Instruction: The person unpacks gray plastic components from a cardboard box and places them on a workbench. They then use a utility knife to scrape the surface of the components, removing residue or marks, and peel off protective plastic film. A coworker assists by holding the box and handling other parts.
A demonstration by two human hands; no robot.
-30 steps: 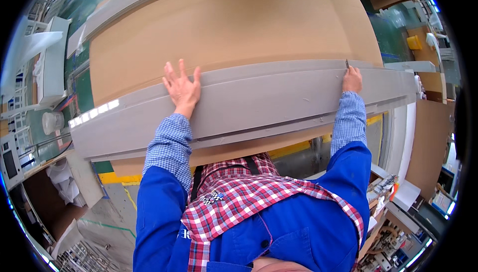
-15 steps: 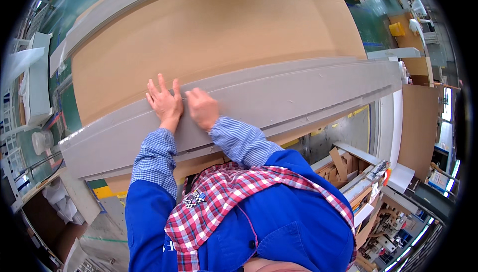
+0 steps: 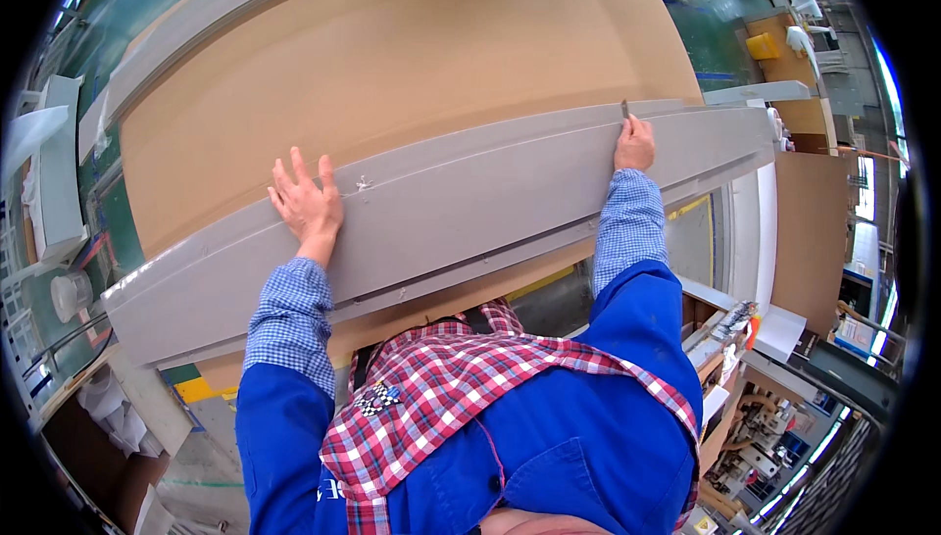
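Observation:
A long grey panel (image 3: pixel 470 202) with a stepped far edge lies across in front of me. My left hand (image 3: pixel 309 204) rests on its left part, fingers spread across the far edge and holding nothing. Farther right, my right hand (image 3: pixel 635 145) is closed around a small, flat, dark tool like a scraper blade (image 3: pixel 625 110). The tool's end sticks up past my fingers at the panel's far edge. Its lower part is hidden in my grip. A little clump of white shavings (image 3: pixel 364 184) lies near the far edge, right of my left hand.
Brown cardboard (image 3: pixel 412 65) spreads beyond the panel. A second grey panel (image 3: pixel 225 11) runs along its far side. At the right stand a tall brown board (image 3: pixel 812 241) and a yellow container (image 3: pixel 763 46). A pale open box (image 3: pixel 147 388) is at the lower left.
My right hand has swung far right along the panel from beside my left hand, and the blade-like tool now shows. Another person's hand on the far panel has left the view.

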